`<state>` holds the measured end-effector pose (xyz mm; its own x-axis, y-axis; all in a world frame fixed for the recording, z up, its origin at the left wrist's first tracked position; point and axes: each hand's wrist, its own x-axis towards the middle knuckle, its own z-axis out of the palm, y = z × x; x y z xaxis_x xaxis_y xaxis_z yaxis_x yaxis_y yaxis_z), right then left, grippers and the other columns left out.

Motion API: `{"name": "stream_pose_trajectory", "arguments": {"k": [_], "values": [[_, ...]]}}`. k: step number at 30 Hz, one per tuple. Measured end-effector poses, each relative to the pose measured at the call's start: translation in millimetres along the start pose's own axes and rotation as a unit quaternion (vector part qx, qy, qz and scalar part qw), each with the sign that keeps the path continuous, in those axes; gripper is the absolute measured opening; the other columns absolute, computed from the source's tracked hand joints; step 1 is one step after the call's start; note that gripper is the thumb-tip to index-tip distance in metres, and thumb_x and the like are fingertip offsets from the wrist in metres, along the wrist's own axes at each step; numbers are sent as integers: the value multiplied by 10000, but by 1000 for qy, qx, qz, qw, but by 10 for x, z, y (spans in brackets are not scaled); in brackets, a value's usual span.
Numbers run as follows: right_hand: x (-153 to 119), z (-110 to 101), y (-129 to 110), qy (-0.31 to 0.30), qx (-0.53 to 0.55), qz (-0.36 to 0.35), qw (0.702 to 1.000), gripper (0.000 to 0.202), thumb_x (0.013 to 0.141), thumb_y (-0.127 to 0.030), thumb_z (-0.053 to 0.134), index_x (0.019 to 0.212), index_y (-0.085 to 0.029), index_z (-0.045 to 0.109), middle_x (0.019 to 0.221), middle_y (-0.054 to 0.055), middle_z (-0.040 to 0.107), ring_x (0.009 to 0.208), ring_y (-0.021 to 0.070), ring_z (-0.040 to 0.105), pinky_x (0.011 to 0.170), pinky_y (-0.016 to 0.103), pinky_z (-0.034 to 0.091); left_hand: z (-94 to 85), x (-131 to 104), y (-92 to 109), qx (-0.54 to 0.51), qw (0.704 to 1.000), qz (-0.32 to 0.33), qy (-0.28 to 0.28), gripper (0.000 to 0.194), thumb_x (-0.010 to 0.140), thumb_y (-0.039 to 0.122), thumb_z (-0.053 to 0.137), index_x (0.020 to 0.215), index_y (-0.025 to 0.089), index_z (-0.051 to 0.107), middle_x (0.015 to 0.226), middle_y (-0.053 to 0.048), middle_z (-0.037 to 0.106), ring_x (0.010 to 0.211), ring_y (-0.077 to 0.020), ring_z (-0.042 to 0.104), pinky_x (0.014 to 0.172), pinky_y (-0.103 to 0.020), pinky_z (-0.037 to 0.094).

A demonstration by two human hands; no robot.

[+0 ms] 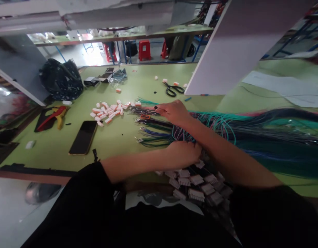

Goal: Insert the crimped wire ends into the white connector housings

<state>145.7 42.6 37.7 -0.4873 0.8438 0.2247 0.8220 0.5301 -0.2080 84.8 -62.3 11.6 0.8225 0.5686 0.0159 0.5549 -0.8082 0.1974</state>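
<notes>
Right arm: reaches in from the lower right, its forearm (226,155) slanting up and left across the wires.
Right hand: palm down, the right hand (176,112) points left with its fingers drawn together near the wire ends; whether a wire is pinched between them cannot be told.
Left arm: bent across the front of the body, bare below a black sleeve (89,203).
Left hand: nearer the body, the left hand (186,154) is curled over the bundle, knuckles up; its grip is hidden.
Wires: green, black, blue and pink wires (221,120) run in from the right beneath both hands, bare metal tips fanned out to the left.
White connectors: a pile of toothed white connectors (196,194) sits below the left hand, at the table's near edge.
Tabletop: a pale green table (143,81) holds a heap of white-and-orange connectors (109,112), a dark phone (83,137), red-and-yellow pliers (54,117) and black-handled scissors (171,90).
Bag: a dark patterned bag (61,79) slumps at the far left.
Room: a white panel (221,48) rises at the right; beyond stand another workbench (117,38) and a red stool (144,50).
</notes>
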Motion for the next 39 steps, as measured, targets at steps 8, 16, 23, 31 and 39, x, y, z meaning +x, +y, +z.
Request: {"name": "stream_pose_trajectory", "arguments": {"k": [8, 16, 23, 31, 39], "values": [[280, 470, 563, -41, -176, 143, 973, 378, 904, -245, 434, 1226, -70, 526, 966, 190, 664, 957, 274, 590, 908, 456, 292, 138, -517, 106, -55, 992, -83, 80, 588, 783, 598, 482, 1151, 141, 520, 1112, -123, 578, 1030, -280, 505, 821, -416, 426], [334, 385, 448, -15, -192, 167, 967, 575, 850, -213, 503, 1348, 36, 358, 1189, 310, 550, 1153, 401, 468, 951, 573, 238, 277, -614, 75, -134, 982, -35, 124, 416, 832, 374, 510, 1164, 124, 516, 1157, -123, 549, 1078, -238, 479, 927, -387, 403], [133, 306, 92, -335, 241, -136, 901, 355, 763, -459, 579, 917, -171, 720, 937, 46, 715, 903, 188, 633, 830, 295, 460, 313, -937, -154, -178, 964, 32, 194, 256, 863, 228, 431, 1049, 122, 571, 1131, -127, 594, 1095, -192, 524, 951, -330, 429], [-359, 221, 445, -475, 448, 57, 755, 389, 553, -485, 744, 747, -152, 696, 620, 25, 670, 578, 141, 609, 588, 274, 476, 376, -940, -299, -178, 958, -55, 216, 424, 865, 353, 452, 1223, 126, 469, 1271, -159, 526, 1231, -226, 442, 1025, -407, 378], [-391, 328, 119, -239, 253, -17, 937, 273, 736, -391, 556, 854, -179, 681, 804, 33, 687, 711, 154, 614, 657, 277, 455, 351, -544, -70, -96, 982, -70, 146, 719, 803, 513, 498, 1331, 45, 363, 1338, -197, 466, 1265, -292, 391, 1069, -432, 275]]}}
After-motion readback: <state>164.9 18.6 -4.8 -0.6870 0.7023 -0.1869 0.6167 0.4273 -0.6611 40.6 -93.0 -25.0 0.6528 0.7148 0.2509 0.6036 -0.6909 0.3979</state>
